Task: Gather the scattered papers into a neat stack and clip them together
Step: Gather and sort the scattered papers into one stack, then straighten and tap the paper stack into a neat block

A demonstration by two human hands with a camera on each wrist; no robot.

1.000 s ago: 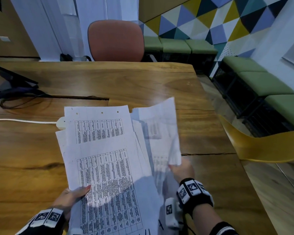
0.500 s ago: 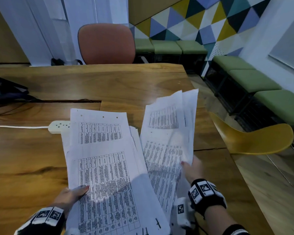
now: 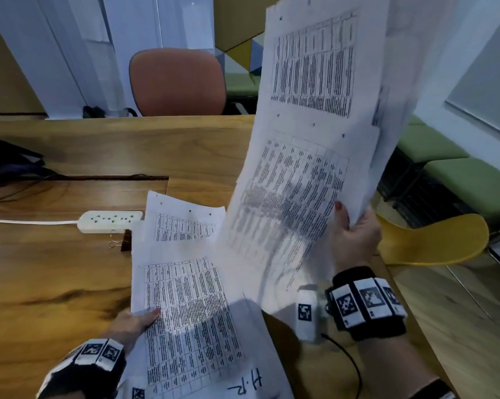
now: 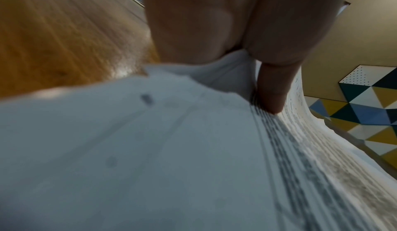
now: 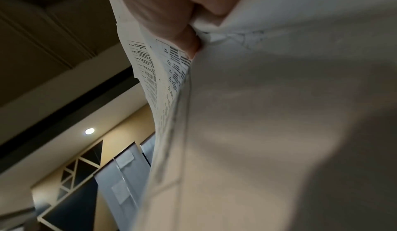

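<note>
Two bundles now: your right hand [image 3: 355, 237] has swung its sheaf [image 3: 315, 125] up off the bench [image 3: 55, 269], fingers pinching its lower edge. Left hand [image 3: 133, 323] grips the lower pile [image 3: 185, 298]. Binder clip [image 3: 124, 240] waits beside it; merging comes next.

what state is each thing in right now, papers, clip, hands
left hand: grips the lower papers at their left edge
right hand: grips the raised papers
lower papers: flat on the table, uneven edges
raised papers: lifted upright, fanned, not stacked
binder clip: lying on the table, not on any paper
power strip: nothing plugged in
</note>
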